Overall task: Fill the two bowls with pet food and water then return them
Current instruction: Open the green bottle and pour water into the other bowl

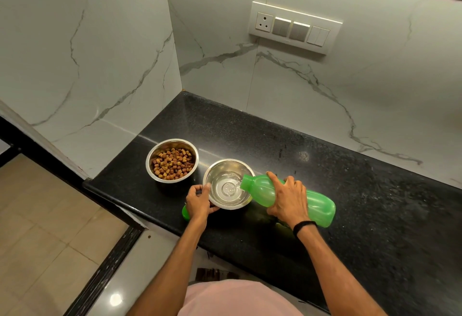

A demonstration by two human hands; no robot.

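Head view, one frame

1. Countertop (337, 165): black speckled stone, running from the frame's centre toward 4 o'clock; it carries all items below.
2. Food bowl (173, 143): steel, upright, near the counter's left end. It holds brown pet food (172, 162) in small chunks that cover the bottom.
3. Water bowl (217, 168): steel, upright, at 4 o'clock of the food bowl, close beside it with a narrow gap. A shallow pool of water (228, 189) lies in the bottom.
4. Green bottle (321, 205): translucent plastic, uncapped, tipped almost on its side. Its mouth is over the water bowl's rim at 3 o'clock and its base points to 4 o'clock. A thin stream runs from the mouth into the bowl.
5. Left hand (198, 202): at 8 o'clock of the water bowl, fingers curled round the rim and outer wall, thumb on the rim.
6. Right hand (287, 198): wrapped round the middle of the green bottle, forefinger laid along it toward the neck. A black wristband (303, 227) sits on the wrist.
7. Green cap (185, 213): on the counter edge, partly hidden under the left hand.
8. Marble wall (275, 85): white with grey veins, behind and left of the counter. A switch panel (295, 26) is fixed to it at 1 o'clock of the frame.
9. Tiled floor (37, 215): beige, at 8 o'clock of the frame
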